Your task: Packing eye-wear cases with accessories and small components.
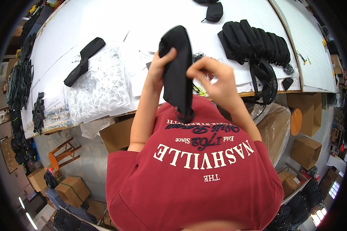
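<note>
A long black fabric pouch [177, 73] is held up over the table's front edge, its lower end with a small loop hanging before my red shirt. My left hand [158, 69] grips it from the left, thumb lying across its front. My right hand [218, 79] is at the pouch's right edge with fingers curled in a pinch. The fingertips are slightly blurred, and what they hold, if anything, cannot be made out. Just behind that hand, a bright yellow-green item [198, 90] and a tangle of dark cords [197, 57] lie on the table.
A row of several black pouches [254, 42] with straps lies on the white table [115, 19] at right. Left stands a clear bag of small white labelled packets [100, 82], with a folded black piece [85, 59] over it. Cardboard boxes [306, 152] and a wooden stool [63, 154] stand below.
</note>
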A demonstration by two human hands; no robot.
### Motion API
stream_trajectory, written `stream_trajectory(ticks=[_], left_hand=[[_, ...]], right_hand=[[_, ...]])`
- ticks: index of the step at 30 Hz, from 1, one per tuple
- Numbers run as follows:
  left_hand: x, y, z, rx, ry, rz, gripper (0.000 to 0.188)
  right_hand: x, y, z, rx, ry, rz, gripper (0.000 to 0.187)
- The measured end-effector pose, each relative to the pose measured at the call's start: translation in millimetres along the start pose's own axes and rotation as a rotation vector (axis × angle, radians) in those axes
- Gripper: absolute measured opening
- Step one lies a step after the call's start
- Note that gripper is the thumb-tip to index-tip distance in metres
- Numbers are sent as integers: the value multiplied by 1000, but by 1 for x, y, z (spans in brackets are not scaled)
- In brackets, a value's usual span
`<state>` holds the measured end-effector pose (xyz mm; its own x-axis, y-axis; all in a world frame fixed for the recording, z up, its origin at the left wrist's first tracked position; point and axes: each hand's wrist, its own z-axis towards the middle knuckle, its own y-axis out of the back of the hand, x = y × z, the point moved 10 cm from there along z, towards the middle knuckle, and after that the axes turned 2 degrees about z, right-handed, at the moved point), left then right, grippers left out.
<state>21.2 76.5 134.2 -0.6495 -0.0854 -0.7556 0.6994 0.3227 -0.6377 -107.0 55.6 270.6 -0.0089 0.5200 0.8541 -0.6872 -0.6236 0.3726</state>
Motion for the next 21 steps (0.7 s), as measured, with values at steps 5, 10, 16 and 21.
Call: stream_trajectory(ticks=[5, 10, 16, 21], left_hand=[[10, -13, -2, 32, 48, -37, 34], [8, 9, 12, -118, 125, -318, 35], [-2, 10, 14, -46, 49, -317, 31], [1, -9, 1, 54, -11, -25, 35]], right_hand=[[-13, 22, 16, -123, -55, 35, 4], [-13, -29, -9, 193, -117, 186, 6], [-10, -33, -12, 275, -159, 146, 7], [-10, 16, 19, -63, -60, 25, 4]])
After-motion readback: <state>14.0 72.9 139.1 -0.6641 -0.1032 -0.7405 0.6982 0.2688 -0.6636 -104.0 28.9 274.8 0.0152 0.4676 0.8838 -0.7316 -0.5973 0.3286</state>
